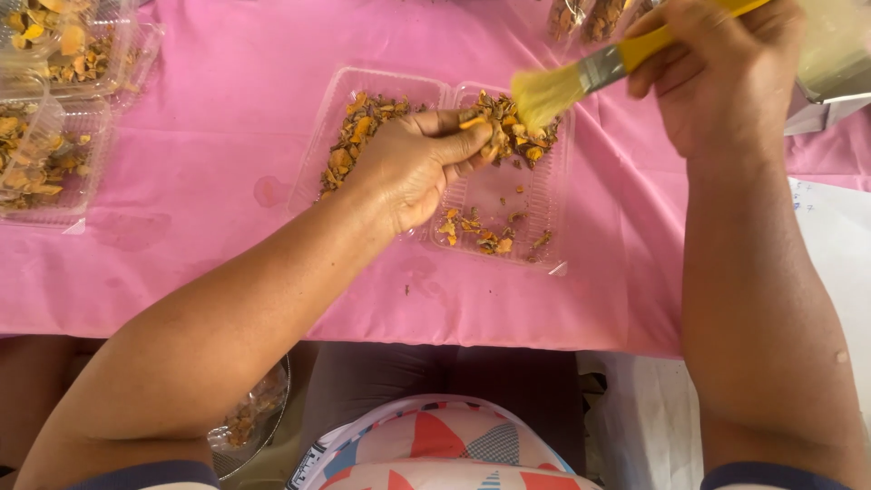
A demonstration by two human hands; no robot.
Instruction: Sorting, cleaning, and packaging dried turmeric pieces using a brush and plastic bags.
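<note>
An open clear plastic clamshell box [552, 201] lies on the pink tablecloth, with orange-brown dried pieces [363, 127] in both halves. My left hand [413, 163] rests over the box's middle hinge, with a small orange piece [473, 122] pinched between thumb and fingers. My right hand [717, 68] grips the yellow handle of a flat paintbrush [581, 77]. Its pale bristles touch the heap of pieces in the right half, just beside my left fingertips.
More clear boxes [54, 145] filled with the same dried pieces stand at the far left of the pink tablecloth [209, 181]. Other containers [590, 18] sit at the top edge. A bowl with pieces [249, 422] sits below the table edge, beside my lap.
</note>
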